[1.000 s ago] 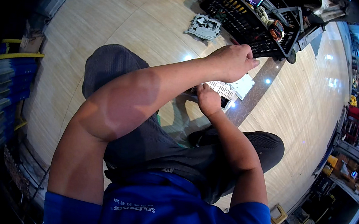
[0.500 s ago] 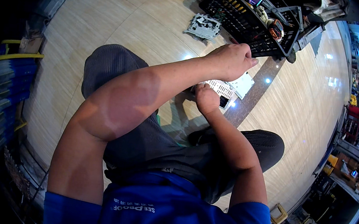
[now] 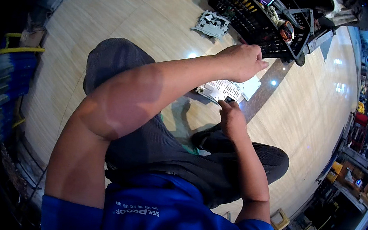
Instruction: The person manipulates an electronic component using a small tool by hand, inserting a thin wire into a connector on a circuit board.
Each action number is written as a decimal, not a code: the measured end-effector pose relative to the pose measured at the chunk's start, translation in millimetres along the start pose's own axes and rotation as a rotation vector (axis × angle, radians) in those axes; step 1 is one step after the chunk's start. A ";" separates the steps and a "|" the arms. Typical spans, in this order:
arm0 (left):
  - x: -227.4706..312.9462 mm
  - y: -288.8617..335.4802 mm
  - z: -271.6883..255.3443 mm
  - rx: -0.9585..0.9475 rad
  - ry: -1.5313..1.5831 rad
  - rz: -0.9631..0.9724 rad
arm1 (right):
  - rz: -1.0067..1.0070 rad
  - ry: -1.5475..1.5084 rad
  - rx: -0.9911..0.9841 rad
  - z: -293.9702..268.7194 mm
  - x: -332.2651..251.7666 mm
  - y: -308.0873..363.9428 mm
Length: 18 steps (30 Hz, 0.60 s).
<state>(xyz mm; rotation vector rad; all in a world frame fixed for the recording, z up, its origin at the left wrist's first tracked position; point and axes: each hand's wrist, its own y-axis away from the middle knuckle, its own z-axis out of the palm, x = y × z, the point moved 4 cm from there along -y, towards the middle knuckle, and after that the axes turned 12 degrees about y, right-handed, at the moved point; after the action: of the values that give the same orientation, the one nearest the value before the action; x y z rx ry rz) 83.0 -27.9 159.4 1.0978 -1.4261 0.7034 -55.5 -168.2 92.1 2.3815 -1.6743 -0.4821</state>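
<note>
A white perforated metal casing (image 3: 222, 89) lies flat on the wooden floor in front of my knees. My right hand (image 3: 233, 116) reaches to its near edge, fingertips pinching the dark front side. My left hand (image 3: 242, 60) hovers just above the casing's far end, fingers curled into a loose fist; whatever is inside the fist is hidden. My left forearm crosses the picture from lower left and covers part of the casing.
A black plastic crate (image 3: 249, 22) with cables and parts stands beyond the casing. A grey metal mechanism (image 3: 212, 24) lies on the floor left of it. A dark floor strip (image 3: 265, 85) runs past the casing. Shelves of goods line the right.
My right hand has slid from the top of the casing down to its near edge, uncovering more of the white top. My left hand has stayed above the far end.
</note>
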 end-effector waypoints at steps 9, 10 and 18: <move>-18.8 8.8 5.8 -0.265 -0.486 -0.048 | 0.135 -0.159 0.075 -1.0 23.5 1.9; -24.6 11.4 7.1 -0.344 -0.599 -0.077 | 0.068 -0.161 0.123 -0.7 22.9 -4.9; -50.0 19.4 6.8 -0.479 -0.765 -0.146 | -0.154 -0.053 0.145 22.8 -0.3 -23.6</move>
<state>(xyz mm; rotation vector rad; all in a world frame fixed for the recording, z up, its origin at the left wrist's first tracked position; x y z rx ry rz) 58.4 -15.2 112.9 1.1088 -1.9877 -0.2120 -43.3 -159.1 63.0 2.6379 -1.6055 -0.4661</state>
